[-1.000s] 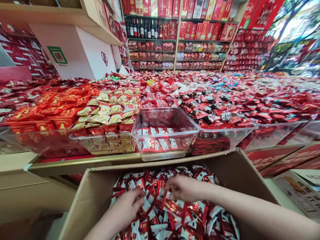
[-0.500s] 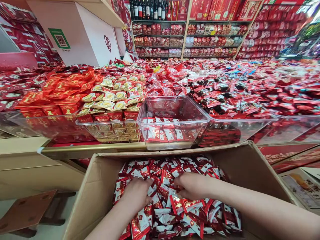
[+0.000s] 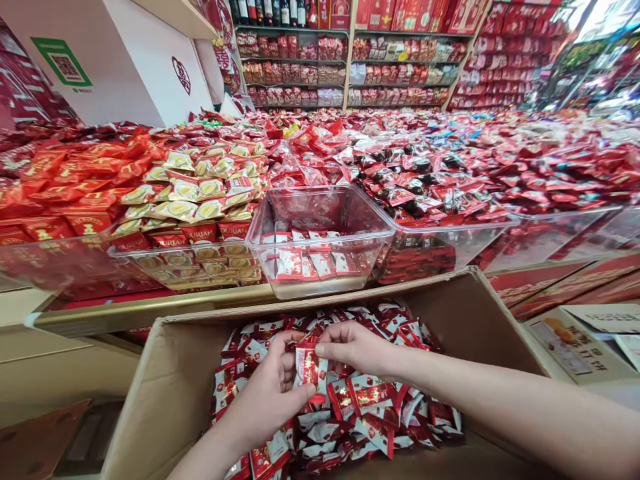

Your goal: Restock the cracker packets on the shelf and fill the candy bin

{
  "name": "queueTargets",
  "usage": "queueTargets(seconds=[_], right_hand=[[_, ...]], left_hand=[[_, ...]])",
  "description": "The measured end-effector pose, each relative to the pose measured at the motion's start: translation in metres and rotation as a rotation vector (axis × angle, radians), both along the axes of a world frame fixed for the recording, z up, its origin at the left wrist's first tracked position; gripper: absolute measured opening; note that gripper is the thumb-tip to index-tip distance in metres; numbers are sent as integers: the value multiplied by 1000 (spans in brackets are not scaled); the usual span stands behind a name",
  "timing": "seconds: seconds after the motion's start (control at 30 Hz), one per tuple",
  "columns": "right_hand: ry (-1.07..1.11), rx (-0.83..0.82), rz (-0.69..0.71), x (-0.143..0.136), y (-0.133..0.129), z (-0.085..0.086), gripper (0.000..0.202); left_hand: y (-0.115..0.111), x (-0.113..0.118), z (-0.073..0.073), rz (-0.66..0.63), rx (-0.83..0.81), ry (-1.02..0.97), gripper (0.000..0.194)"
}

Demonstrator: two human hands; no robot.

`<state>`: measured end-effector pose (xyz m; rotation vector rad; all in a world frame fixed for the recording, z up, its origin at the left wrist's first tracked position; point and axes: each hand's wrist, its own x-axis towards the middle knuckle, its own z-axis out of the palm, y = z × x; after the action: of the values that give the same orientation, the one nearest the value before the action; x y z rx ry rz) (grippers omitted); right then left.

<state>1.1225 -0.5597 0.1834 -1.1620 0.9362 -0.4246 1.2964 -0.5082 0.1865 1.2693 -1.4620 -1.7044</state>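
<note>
Above the pile of small red and white packets (image 3: pixel 370 400) in an open cardboard box (image 3: pixel 145 393), my left hand (image 3: pixel 277 387) is closed round a red and white packet (image 3: pixel 307 365), its thumb on the lower front. My right hand (image 3: pixel 350 347) pinches the same packet at its upper right edge with thumb and fingers. Beyond the box stands a clear plastic bin (image 3: pixel 320 267) with rows of similar red and white packets lying in its bottom.
Left of the clear bin are durian packets (image 3: pixel 190 207) and orange-red packets (image 3: pixel 80 193); dark red ones (image 3: pixel 425 187) lie to its right. A gold-edged counter rim (image 3: pixel 200 303) runs behind the box. Another carton (image 3: pixel 590 347) sits at the right, a brown stool (image 3: pixel 40 440) lower left.
Both hands have come up from the pile and together, now holding a packet between them. The view has shifted, so the shelves and bins appear further left.
</note>
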Motion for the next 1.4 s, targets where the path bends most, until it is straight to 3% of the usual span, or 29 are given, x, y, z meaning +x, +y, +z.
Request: queueTargets(seconds=[0.07, 0.17, 0.37, 0.5, 0.7, 0.8, 0.9, 1.0, 1.07, 1.13, 1.2, 1.3, 1.4], right_hand=[[-9, 32, -59, 0, -1, 2, 37], [-49, 110, -125, -2, -4, 2, 35], [-224, 318, -206, -5, -4, 0, 33], [-290, 355, -256, -3, -2, 1, 33], [-155, -30, -89, -1, -5, 8, 33], [-80, -131, -116, 1, -3, 9, 33], [-40, -554, -127, 1, 1, 12, 23], [-46, -1097, 39, 0, 7, 19, 12], [-59, -1246, 173, 0, 12, 23, 10], [-55, -1213, 196, -1, 15, 25, 9], [-4, -1054, 92, 0, 16, 22, 13], [66, -628, -88, 3, 13, 11, 26], [-58, -238, -87, 7, 10, 0, 44]], left_hand=[[-2, 1, -2, 71, 96, 54, 56], [-7, 6, -4, 74, 169, 2, 49], [-10, 7, 5, 96, 166, -3, 24], [-10, 5, 8, 132, 136, -12, 21], [-5, 3, 7, 57, 54, -82, 21], [-4, 2, 7, 106, 20, -102, 24], [-4, 1, 9, 251, 200, 72, 38], [-3, 0, 14, 336, 442, 318, 52], [-2, -2, 18, 371, 428, 394, 54], [-1, -2, 20, 407, 333, 388, 58], [-1, -2, 21, 403, 259, 362, 62], [-2, -1, 19, 373, 210, 361, 63], [-4, -1, 16, 328, 196, 353, 66]])
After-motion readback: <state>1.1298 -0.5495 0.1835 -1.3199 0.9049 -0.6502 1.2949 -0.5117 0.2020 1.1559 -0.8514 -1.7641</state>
